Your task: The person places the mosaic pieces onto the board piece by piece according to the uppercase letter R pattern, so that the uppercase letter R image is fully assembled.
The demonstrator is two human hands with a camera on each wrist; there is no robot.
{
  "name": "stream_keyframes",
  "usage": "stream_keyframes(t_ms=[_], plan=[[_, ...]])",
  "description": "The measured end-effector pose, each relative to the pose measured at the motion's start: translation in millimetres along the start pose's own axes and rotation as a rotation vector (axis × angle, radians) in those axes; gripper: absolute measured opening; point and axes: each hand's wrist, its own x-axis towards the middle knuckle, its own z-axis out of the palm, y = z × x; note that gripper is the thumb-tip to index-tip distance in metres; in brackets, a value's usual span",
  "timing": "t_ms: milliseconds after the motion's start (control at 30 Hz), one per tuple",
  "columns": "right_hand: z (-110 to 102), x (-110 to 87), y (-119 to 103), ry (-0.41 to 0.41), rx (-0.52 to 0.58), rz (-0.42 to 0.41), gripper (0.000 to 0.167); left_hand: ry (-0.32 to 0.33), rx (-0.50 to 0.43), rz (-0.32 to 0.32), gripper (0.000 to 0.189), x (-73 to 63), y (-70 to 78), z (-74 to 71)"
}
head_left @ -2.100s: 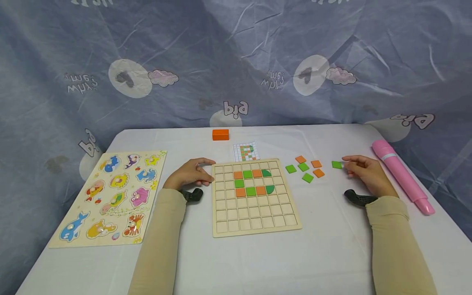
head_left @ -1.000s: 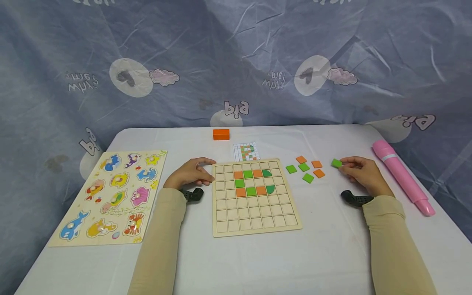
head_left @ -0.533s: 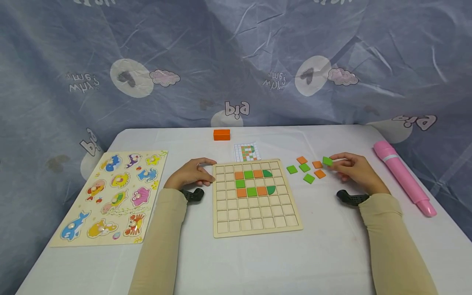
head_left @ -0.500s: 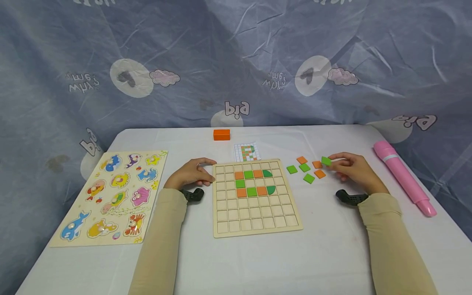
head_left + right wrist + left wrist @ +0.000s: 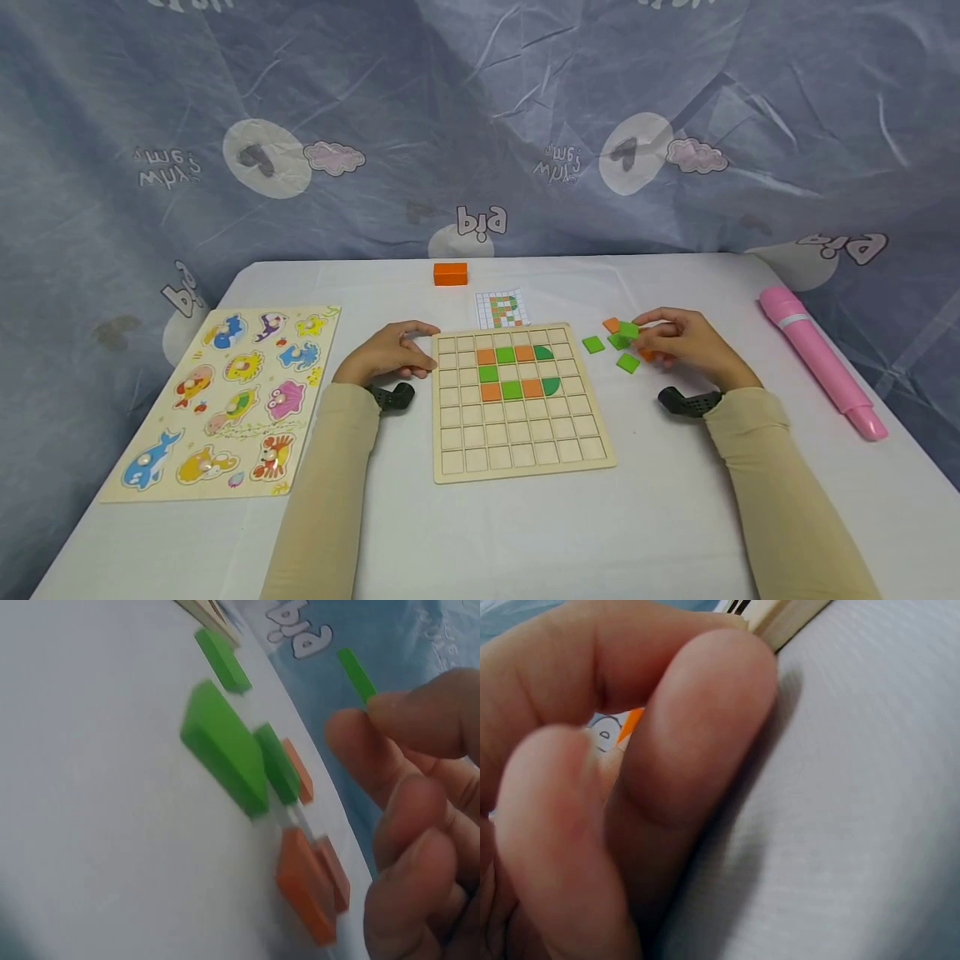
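Observation:
My right hand (image 5: 696,346) pinches a green square tile (image 5: 628,331) between thumb and index finger, held above the loose tiles. In the right wrist view that tile (image 5: 355,675) appears edge-on, clear of the table. Beneath and beside it lie green tiles (image 5: 593,344) and orange tiles (image 5: 611,325), some partly hidden by the hand. My left hand (image 5: 386,353) rests at the left edge of a wooden grid board (image 5: 525,433), its fingertips touching the edge near the upper corner. Orange, green and dark green rounded tiles sit in several of the board's squares.
Behind the board lies a pattern card (image 5: 502,309) with a coloured design, and an orange block (image 5: 450,274) beyond it. A wooden sea-animal puzzle (image 5: 255,408) lies at the left. A pink cylinder (image 5: 823,363) lies at the right, before the grey-blue cloth backdrop.
My right hand has taken up the outlying green tile from the table and carried it left over the other loose tiles. The left hand and the board have stayed in place.

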Motion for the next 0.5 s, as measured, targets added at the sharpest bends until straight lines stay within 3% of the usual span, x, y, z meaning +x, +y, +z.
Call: stream_keyframes(t_ms=[500], plan=[[38,6.1,-33,-0.167,0.034,-0.081,0.036,-0.01,0.014,0.007,0.074,0.4,-0.7,-1.1]])
